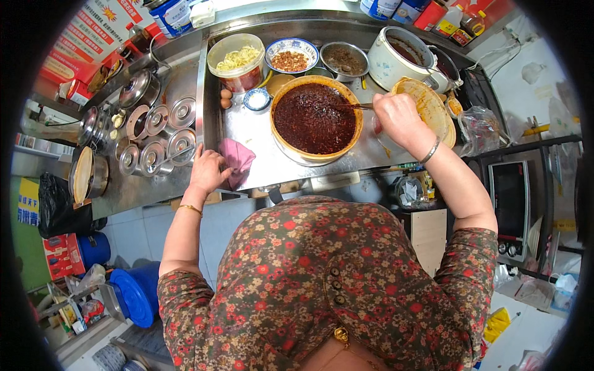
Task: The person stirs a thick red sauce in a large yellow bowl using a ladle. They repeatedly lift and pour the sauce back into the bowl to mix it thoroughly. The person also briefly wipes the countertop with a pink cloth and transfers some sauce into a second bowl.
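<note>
A wide round tub [274,134] with a yellowish rim stands in front of me, full of dark red chili sauce [315,123] with an oily, grainy surface. My right hand [398,116] is closed around the handle of a stirring utensil [363,106]. Its far end is sunk in the sauce, so its shape is hidden. To the left, my left hand [209,169] rests on the raised metal edge of the counter with its fingers apart and nothing in them. Beside its thumb lies a crumpled pink cloth [237,160].
Behind the tub stand a bucket of shredded food [236,60], a patterned bowl of chopped nuts [291,58], a steel bowl [344,60] and a white cooker pot [401,58]. Two eggs [226,98] lie left of a small blue dish [256,99]. Several lidded steel canisters [152,157] stand further left.
</note>
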`<state>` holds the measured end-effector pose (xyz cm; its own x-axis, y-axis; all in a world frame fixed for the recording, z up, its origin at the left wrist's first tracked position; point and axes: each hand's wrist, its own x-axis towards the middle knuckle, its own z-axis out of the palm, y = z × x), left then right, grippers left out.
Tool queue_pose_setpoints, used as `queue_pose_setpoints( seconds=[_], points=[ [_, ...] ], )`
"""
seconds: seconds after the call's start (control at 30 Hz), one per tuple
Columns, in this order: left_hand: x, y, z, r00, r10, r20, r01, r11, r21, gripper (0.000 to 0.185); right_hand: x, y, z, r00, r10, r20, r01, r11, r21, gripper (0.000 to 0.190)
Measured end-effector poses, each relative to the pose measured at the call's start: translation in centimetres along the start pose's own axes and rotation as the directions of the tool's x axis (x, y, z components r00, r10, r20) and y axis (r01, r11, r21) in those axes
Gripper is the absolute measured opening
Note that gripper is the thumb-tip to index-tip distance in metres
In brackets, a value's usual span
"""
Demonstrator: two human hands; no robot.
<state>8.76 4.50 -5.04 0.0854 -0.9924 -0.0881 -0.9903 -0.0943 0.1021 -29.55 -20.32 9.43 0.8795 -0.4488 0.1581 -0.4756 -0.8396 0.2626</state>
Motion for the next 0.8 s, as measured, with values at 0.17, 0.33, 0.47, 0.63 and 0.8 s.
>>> queue_pose_setpoints(
  seconds=[0.17,0.33,0.47,0.63,0.8],
  points=[
    [0.0,0.1,-0.1,1.0,-0.007,0.0,0.007,1.0,0.005,0.028,0.9,-2.1,2.6,0.989,-0.048,0.137,0.079,0.97,-0.228,0.008],
    [0.0,0.2,-0.2,1.0,-0.014,-0.004,0.014,0.999,-0.03,0.028,3.9,-5.1,6.0,0.966,-0.133,0.223,0.22,0.876,-0.43,0.011],
    [-0.1,0.1,-0.1,0.999,-0.004,-0.043,0.003,1.0,-0.026,0.027,6.0,-8.1,7.3,0.902,-0.284,0.326,0.418,0.765,-0.491,0.012],
    [0.0,0.0,-0.1,1.0,-0.02,-0.018,0.019,0.999,-0.027,0.026,7.9,-9.1,6.8,0.896,-0.326,0.302,0.438,0.761,-0.478,0.011],
    [-0.1,0.0,0.0,0.999,-0.013,-0.051,0.012,1.0,-0.005,0.022,7.5,-8.0,5.6,0.886,-0.24,0.398,0.345,0.913,-0.217,0.014]
  ],
)
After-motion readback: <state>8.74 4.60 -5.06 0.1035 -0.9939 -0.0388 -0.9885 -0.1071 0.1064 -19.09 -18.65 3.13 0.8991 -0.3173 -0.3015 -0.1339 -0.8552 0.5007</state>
